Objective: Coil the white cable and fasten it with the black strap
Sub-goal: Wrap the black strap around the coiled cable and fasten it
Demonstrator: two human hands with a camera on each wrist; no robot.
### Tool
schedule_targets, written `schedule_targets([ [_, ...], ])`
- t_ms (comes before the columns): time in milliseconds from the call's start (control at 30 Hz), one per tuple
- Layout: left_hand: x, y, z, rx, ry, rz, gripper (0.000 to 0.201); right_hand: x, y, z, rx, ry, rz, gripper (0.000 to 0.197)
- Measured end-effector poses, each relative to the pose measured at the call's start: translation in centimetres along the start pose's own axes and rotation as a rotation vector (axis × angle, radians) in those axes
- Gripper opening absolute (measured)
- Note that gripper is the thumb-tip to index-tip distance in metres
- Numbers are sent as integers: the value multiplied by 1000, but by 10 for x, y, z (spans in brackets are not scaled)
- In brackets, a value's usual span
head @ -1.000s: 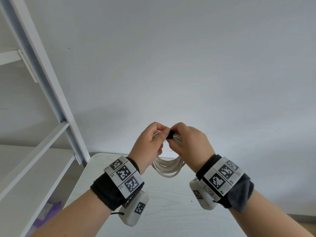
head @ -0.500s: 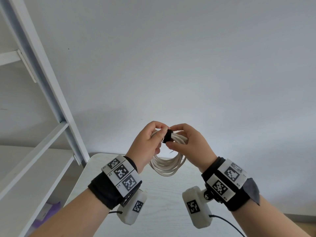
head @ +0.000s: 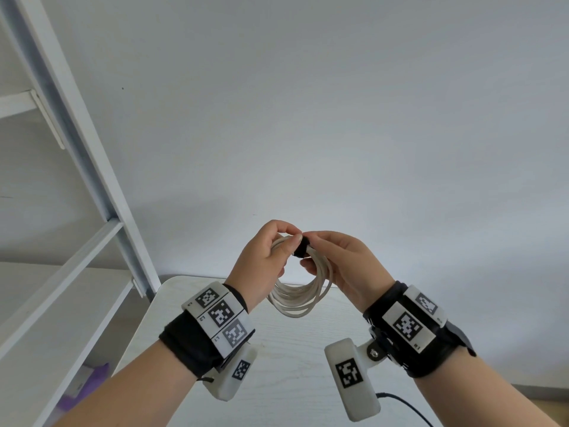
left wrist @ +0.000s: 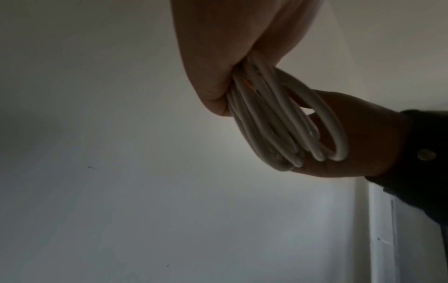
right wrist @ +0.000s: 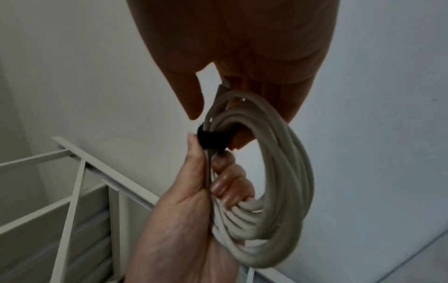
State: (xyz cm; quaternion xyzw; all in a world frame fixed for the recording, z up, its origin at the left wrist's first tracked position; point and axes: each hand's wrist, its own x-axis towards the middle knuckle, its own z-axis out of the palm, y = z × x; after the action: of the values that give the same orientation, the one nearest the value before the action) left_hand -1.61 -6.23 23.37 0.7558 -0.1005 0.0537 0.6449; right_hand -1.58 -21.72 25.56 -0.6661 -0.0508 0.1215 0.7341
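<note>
The white cable [head: 303,298] is wound into a coil of several loops and hangs in the air above the table. My left hand [head: 288,243] grips the top of the coil, thumb pressed beside the black strap [head: 301,249]. The strap is wrapped round the bundled loops. My right hand [head: 314,243] pinches the strap from the right side. In the right wrist view the strap [right wrist: 210,139] circles the cable [right wrist: 286,183], with the left hand [right wrist: 184,210] holding the loops below it. The left wrist view shows the loops [left wrist: 278,124] coming out of the left fist.
A pale wooden table [head: 286,359] lies under the hands. A white shelf frame [head: 92,167] slants up at the left, with a purple thing [head: 92,380] low down in it. A plain grey wall fills the background. A black wire [head: 406,406] trails from the right wrist camera.
My right hand has turned and drawn back to the right, so the strap now shows round the coil. Both hands stay together at the coil's top.
</note>
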Motion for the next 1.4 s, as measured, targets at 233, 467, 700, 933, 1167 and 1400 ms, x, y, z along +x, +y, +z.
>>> schedule_targets([
  [233, -1, -20, 2, 163, -19, 17, 17, 6, 18, -1, -68, 52, 31, 15],
  [467, 3, -71, 8, 244, -102, -145, 25, 30, 71, -4, -165, 123, 154, 12],
  [700, 7, -138, 1, 536, -327, -227, 38, 57, 142, -14, -211, 186, 316, 11],
  [933, 10, -197, 9, 578, -228, -372, 22, 79, 203, -14, -282, 220, 431, 12],
  [1167, 8, -247, 19, 628, -237, -462, 19, 94, 252, -17, -495, 212, 471, 17],
  [1400, 2, -275, 26, 753, -328, -482, 18, 97, 290, -22, -585, 241, 511, 14],
])
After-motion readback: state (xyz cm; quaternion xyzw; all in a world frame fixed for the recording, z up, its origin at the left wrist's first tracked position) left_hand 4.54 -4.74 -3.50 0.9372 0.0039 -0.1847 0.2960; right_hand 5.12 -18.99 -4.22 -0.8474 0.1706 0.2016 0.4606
